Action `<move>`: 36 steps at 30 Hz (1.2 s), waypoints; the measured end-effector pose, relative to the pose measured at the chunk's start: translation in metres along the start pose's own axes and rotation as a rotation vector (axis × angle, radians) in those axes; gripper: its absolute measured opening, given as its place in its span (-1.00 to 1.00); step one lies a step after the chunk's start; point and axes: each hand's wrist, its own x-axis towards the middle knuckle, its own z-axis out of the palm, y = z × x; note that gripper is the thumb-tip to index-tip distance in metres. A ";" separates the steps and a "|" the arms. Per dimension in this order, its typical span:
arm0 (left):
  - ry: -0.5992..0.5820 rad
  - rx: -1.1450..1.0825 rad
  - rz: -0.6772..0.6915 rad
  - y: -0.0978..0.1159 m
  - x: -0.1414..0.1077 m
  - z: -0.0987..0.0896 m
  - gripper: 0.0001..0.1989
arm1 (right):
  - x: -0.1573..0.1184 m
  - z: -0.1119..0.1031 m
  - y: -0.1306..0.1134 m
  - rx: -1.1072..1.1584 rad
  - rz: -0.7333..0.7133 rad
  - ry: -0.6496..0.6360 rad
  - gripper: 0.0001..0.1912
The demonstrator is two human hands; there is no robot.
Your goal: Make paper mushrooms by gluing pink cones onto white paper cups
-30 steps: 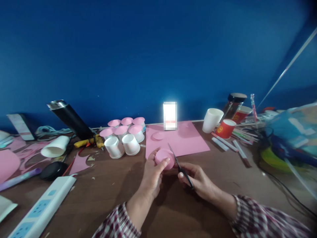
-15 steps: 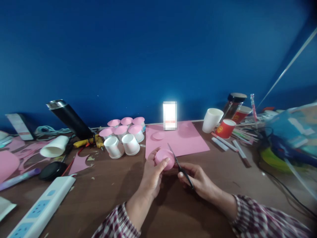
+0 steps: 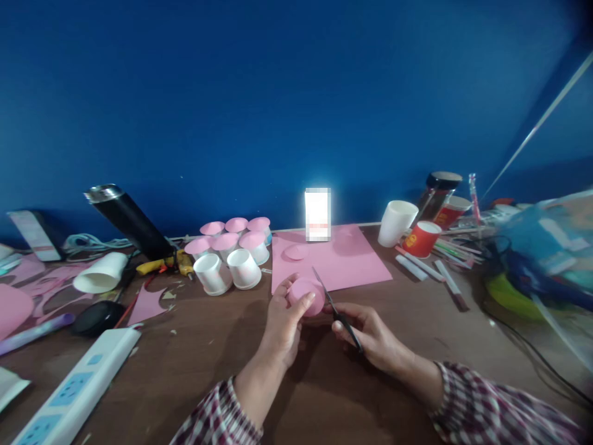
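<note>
My left hand [image 3: 283, 318] pinches a round pink paper disc [image 3: 306, 293], thumb on top and fingers beneath. Black-handled scissors [image 3: 345, 324] are gripped in my right hand [image 3: 373, 337], their blades pointing up and away along the disc's right edge. Whether the blades touch the paper I cannot tell. Behind my hands lies a pink paper sheet [image 3: 343, 262] with another pink disc [image 3: 296, 252] on it. To the left stand several white paper cups topped with pink discs [image 3: 226, 242], and in front of them two plain white cups [image 3: 244, 269].
At left are a power strip [image 3: 78, 383], a black flask [image 3: 130, 222], a tipped paper cup [image 3: 102, 272] and pink paper scraps [image 3: 147, 306]. A white cup [image 3: 397, 222], a red paper cup [image 3: 422, 240] and several pens [image 3: 451, 287] sit at right. A bright blurred screen [image 3: 317, 215] stands behind the sheet.
The pink disc and my left hand have shifted very slightly left. My right hand and the scissors stay almost in place, with the grips unchanged.
</note>
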 end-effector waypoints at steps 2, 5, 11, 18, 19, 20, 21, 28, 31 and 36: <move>-0.001 0.000 0.009 0.000 0.000 0.000 -0.37 | 0.000 -0.001 0.002 0.005 -0.009 -0.011 -0.51; -0.002 -0.004 0.018 -0.001 0.000 -0.001 -0.37 | 0.000 -0.002 0.004 0.018 -0.007 -0.023 -0.54; -0.008 0.001 0.015 -0.001 0.001 -0.001 -0.37 | 0.000 -0.003 0.008 0.003 0.006 -0.008 -0.59; -0.006 -0.006 0.008 0.000 0.000 -0.001 -0.35 | 0.000 -0.004 0.010 -0.004 0.009 -0.003 -0.59; -0.005 -0.005 0.009 0.000 0.000 -0.001 -0.36 | 0.000 -0.004 0.010 -0.009 0.009 0.001 -0.58; -0.005 -0.003 0.010 0.000 0.000 -0.001 -0.36 | 0.000 -0.003 0.010 -0.013 0.010 0.006 -0.58; -0.004 -0.001 0.012 -0.001 0.000 -0.001 -0.37 | 0.000 -0.003 0.009 -0.017 0.013 0.008 -0.57; -0.003 0.004 0.001 0.000 0.001 -0.001 -0.35 | 0.000 -0.003 0.007 -0.036 0.024 0.006 -0.51; 0.005 -0.006 0.006 0.001 0.000 -0.001 -0.36 | 0.000 -0.004 0.009 -0.042 0.021 0.009 -0.54; 0.008 0.004 0.007 0.000 0.001 -0.002 -0.39 | 0.001 -0.003 0.009 -0.045 0.027 0.011 -0.60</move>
